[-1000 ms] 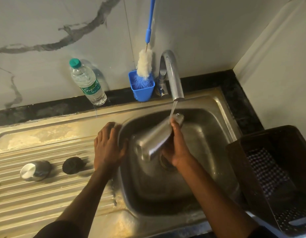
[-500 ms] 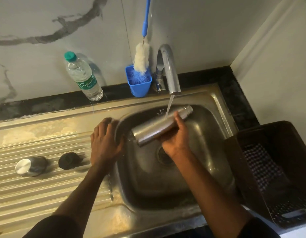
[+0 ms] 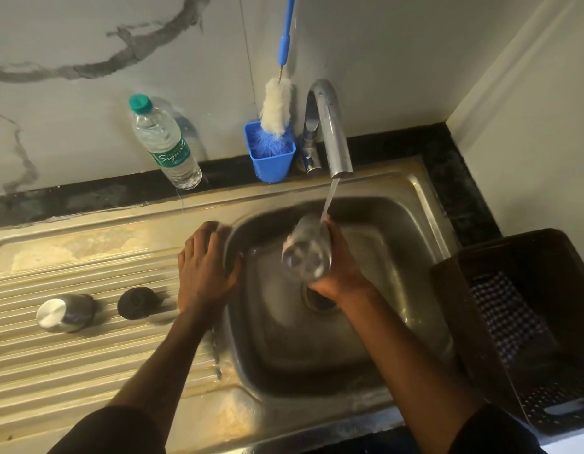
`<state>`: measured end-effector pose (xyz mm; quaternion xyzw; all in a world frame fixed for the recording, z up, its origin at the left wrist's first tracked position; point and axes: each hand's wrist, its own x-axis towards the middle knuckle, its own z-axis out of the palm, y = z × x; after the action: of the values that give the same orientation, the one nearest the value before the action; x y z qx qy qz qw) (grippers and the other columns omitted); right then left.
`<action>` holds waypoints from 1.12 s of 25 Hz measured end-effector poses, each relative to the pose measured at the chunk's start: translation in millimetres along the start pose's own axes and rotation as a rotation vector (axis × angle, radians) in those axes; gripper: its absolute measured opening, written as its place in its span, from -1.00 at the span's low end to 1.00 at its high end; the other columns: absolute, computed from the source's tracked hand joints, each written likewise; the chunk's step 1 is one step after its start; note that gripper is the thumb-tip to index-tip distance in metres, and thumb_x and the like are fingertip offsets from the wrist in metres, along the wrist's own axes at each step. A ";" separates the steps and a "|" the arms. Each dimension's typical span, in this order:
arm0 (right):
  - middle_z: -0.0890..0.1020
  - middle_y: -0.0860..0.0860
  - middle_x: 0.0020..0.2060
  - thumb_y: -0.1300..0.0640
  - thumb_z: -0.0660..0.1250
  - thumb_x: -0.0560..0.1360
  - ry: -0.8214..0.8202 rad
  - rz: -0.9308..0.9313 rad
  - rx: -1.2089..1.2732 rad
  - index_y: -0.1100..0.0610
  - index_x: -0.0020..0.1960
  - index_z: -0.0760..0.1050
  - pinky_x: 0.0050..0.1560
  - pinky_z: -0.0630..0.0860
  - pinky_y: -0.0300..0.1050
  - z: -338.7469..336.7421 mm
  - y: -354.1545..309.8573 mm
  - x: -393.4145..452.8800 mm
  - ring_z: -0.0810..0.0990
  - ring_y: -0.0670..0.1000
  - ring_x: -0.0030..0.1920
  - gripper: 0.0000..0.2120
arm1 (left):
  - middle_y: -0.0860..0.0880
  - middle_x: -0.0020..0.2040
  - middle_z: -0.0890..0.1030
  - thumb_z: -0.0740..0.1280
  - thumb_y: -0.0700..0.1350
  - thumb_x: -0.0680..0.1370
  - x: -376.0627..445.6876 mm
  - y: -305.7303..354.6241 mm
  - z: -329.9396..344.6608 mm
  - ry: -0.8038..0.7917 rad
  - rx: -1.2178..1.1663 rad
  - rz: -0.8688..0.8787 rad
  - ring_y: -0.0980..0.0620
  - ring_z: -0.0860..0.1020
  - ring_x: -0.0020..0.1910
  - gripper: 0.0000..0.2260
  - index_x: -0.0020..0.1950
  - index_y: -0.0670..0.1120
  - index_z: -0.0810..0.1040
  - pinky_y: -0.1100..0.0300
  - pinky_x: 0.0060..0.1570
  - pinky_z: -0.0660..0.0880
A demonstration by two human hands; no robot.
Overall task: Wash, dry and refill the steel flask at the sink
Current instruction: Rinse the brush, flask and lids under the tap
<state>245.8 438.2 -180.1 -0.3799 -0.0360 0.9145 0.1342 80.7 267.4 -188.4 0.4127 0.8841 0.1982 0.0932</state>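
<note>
Steel flask (image 3: pixel 306 253), blurred, gripped by the right hand (image 3: pixel 339 273) under the tap stream at frame centre, left hand (image 3: pixel 204 267) flat on the sink (image 3: pixel 425 204) rim: rinsing, draining likely next.

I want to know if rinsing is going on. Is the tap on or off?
On. A thin stream of water falls from the spout of the tap onto the steel flask, which the right hand holds over the sink basin.

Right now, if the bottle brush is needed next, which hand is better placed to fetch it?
Left, probably. The left hand rests flat on the sink rim holding nothing, on the side nearer the bottle brush in its blue cup. The right hand grips the steel flask under the tap.
</note>
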 end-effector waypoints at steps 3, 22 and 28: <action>0.72 0.15 0.02 -0.22 0.53 0.45 0.167 -0.086 -0.663 0.07 0.21 0.61 0.08 0.64 0.12 -10.7 -7.7 -26.0 0.71 0.23 0.08 -0.52 | -0.07 0.50 0.34 0.44 0.06 0.55 0.0 0.0 0.1 -0.003 -0.006 0.016 -0.17 0.33 0.47 -0.48 0.48 0.04 0.40 -0.18 0.42 0.33; 0.73 -0.08 0.00 0.23 0.71 0.20 0.195 -0.560 -1.265 -0.04 0.22 0.55 0.18 0.65 0.06 1.9 -23.8 -17.2 0.71 -0.05 0.04 -0.34 | -0.05 0.50 0.32 0.45 0.03 0.56 -2.5 2.0 -1.3 0.005 0.004 0.012 -0.16 0.33 0.47 -0.48 0.48 0.02 0.39 -0.18 0.44 0.32; 0.73 -0.10 -0.01 0.25 0.70 0.21 0.157 -0.528 -1.339 0.00 0.23 0.56 0.04 0.61 -0.12 -4.1 -25.5 -13.9 0.71 -0.08 0.03 -0.34 | -0.04 0.49 0.33 0.45 0.03 0.55 -1.1 1.0 1.7 0.012 0.025 0.014 -0.14 0.33 0.47 -0.48 0.48 0.01 0.40 -0.16 0.44 0.31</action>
<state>263.6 458.8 -169.2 -0.4238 -0.6692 0.6035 0.0914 82.7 267.6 -189.5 0.4190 0.8840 0.1904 0.0814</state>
